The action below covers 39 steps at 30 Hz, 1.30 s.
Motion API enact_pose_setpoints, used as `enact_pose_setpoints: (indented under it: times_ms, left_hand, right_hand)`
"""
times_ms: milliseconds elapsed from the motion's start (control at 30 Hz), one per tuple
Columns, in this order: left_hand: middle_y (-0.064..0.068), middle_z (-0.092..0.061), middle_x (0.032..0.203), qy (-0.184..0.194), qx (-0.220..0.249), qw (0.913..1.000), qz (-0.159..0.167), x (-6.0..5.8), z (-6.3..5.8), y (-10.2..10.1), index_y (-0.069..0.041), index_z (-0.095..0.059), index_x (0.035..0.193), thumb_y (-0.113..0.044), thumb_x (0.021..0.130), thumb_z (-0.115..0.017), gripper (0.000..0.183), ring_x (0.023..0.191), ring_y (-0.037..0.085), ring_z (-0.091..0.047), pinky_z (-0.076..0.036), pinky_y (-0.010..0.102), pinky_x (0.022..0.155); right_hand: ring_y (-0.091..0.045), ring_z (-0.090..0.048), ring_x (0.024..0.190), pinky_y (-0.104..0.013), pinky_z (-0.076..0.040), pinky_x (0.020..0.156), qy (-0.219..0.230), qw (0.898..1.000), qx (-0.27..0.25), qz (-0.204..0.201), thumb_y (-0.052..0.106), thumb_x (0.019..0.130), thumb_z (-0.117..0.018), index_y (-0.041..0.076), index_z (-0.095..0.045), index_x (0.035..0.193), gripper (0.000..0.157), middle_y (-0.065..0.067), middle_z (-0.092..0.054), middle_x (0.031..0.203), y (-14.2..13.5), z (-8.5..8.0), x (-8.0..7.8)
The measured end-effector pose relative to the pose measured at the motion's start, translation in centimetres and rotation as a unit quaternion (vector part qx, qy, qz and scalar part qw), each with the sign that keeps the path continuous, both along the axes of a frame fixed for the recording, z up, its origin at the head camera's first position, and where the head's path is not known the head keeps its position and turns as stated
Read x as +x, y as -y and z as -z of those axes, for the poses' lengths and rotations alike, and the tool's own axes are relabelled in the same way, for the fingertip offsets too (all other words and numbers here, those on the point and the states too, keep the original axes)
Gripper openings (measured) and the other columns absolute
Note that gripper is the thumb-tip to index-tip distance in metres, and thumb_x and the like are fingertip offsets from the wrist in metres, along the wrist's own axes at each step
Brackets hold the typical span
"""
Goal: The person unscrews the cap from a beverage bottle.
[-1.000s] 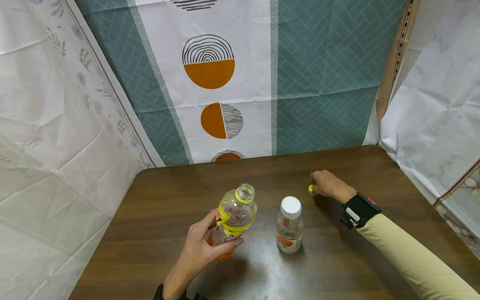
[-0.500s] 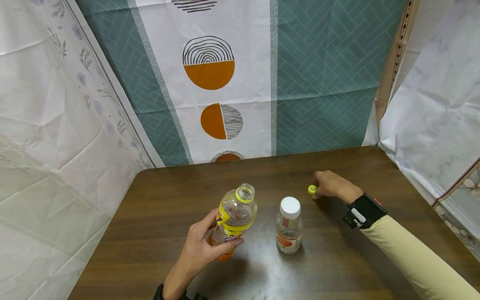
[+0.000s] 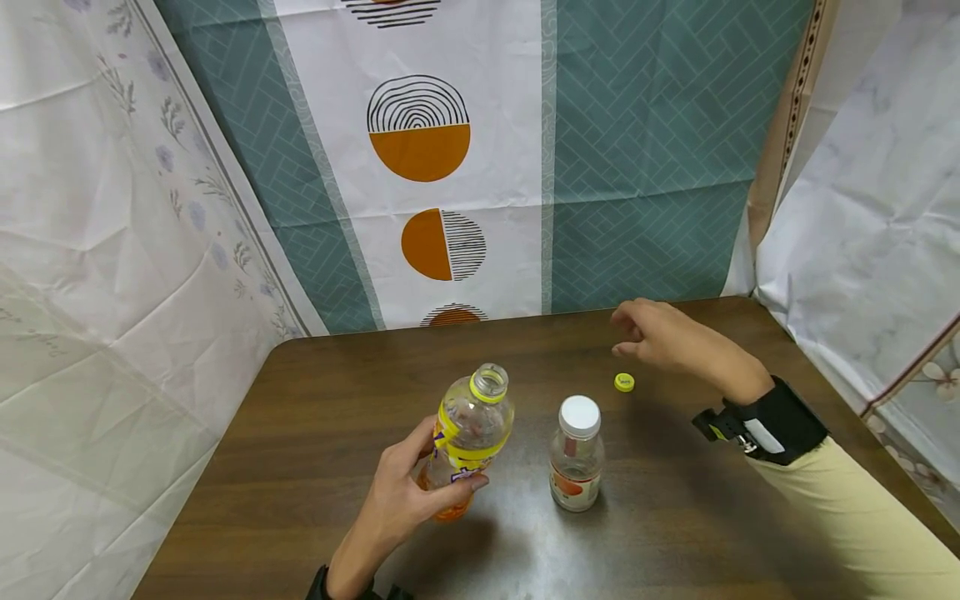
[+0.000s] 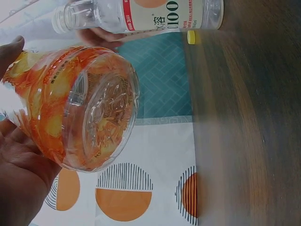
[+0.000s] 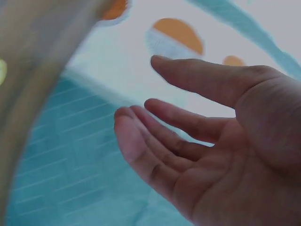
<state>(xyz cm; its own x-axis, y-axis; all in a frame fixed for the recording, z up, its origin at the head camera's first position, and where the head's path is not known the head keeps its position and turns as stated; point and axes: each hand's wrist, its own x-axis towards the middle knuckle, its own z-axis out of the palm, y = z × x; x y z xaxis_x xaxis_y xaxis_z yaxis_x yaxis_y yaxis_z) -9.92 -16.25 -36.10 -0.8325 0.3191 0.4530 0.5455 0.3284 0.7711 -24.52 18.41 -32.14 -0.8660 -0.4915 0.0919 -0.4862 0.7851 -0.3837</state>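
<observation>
My left hand [image 3: 405, 492] grips a clear plastic bottle [image 3: 474, 421] with a yellow and orange label, its mouth uncapped. In the left wrist view the bottle's ridged base [image 4: 110, 113] faces the camera, lifted off the table. Above the table, my right hand [image 3: 663, 337] holds nothing, its fingers loosely bent; the right wrist view shows the thumb apart from the fingers [image 5: 164, 155]. Below that hand a yellow bottle cap [image 3: 624, 382] lies on the table. Between the two hands stands a second clear bottle [image 3: 577, 467], upright, with a white cap [image 3: 581, 414] on it.
A brown wooden table [image 3: 300, 467] with rounded far corners lies under everything. Behind it hangs a teal and white patterned cloth [image 3: 637, 167]. Pale cloths close off the left side [image 3: 97, 292] and the right side [image 3: 862, 233].
My right hand has let go of the yellow cap and risen up and away from it. The cap now lies alone on the table. The left hand and its bottle stay nearly still.
</observation>
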Motion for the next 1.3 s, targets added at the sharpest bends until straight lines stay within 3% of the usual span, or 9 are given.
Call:
enact_pose_setpoints:
  times_ms: [233,433,600,867,1033,1300]
  left_hand:
    - [-0.001,-0.068,0.109,-0.002,0.000,1.0000,0.005,0.0,-0.1,-0.1,-0.013,-0.057,0.125,-0.009,0.074,-0.084,0.058,0.093,0.015,-0.066,-0.054,0.036,0.081]
    - [-0.002,-0.067,0.109,0.003,-0.004,1.0000,0.007,0.1,-0.2,-0.1,-0.013,-0.056,0.124,-0.010,0.075,-0.084,0.056,0.094,0.014,-0.066,-0.054,0.038,0.082]
    - [-0.001,-0.068,0.109,0.003,-0.003,1.0000,0.007,0.0,0.1,-0.1,-0.013,-0.056,0.125,-0.011,0.075,-0.083,0.057,0.094,0.015,-0.066,-0.054,0.037,0.082]
    - [-0.004,-0.067,0.111,-0.002,-0.006,1.0000,0.005,-0.9,2.4,0.5,-0.020,-0.054,0.129,-0.020,0.076,-0.084,0.061,0.094,0.014,-0.066,-0.054,0.036,0.082]
    - [-0.005,-0.067,0.112,-0.002,-0.007,0.9999,0.006,-1.0,2.5,0.5,-0.022,-0.053,0.130,-0.026,0.078,-0.082,0.060,0.095,0.015,-0.066,-0.054,0.036,0.083]
    - [-0.004,-0.067,0.112,-0.015,-0.008,0.9998,0.011,-0.9,2.4,0.4,-0.021,-0.053,0.131,-0.023,0.078,-0.083,0.061,0.094,0.015,-0.066,-0.054,0.035,0.082]
  right_hand:
    - [-0.024,-0.062,0.091,-0.043,-0.051,0.078,-0.058,0.997,-0.035,-0.044,0.014,0.086,-0.073,-0.002,-0.060,0.115,0.035,-0.010,-0.061,0.100,1.9,-3.9,2.8]
    - [-0.022,-0.062,0.093,-0.040,-0.051,0.078,-0.069,0.993,-0.053,-0.074,0.013,0.086,-0.073,0.000,-0.060,0.114,0.033,-0.008,-0.062,0.103,3.0,-5.4,4.8]
    - [-0.015,-0.061,0.084,-0.032,-0.052,0.070,-0.086,0.986,-0.077,-0.117,0.013,0.086,-0.073,0.002,-0.061,0.112,0.031,-0.003,-0.061,0.098,3.7,-6.1,6.1]
    - [-0.008,-0.060,0.084,-0.025,-0.052,0.068,-0.064,0.980,-0.109,-0.154,0.017,0.087,-0.074,0.008,-0.062,0.114,0.031,0.004,-0.061,0.099,4.8,-7.2,8.1]
    - [-0.003,-0.058,0.084,-0.024,-0.052,0.069,-0.037,0.975,-0.123,-0.182,0.026,0.087,-0.074,0.012,-0.061,0.117,0.035,0.009,-0.060,0.100,5.5,-7.8,9.3]
    - [-0.004,-0.058,0.078,-0.023,-0.052,0.072,-0.020,0.966,-0.137,-0.220,0.034,0.086,-0.074,0.012,-0.057,0.123,0.046,0.005,-0.057,0.111,7.2,-8.2,10.6]
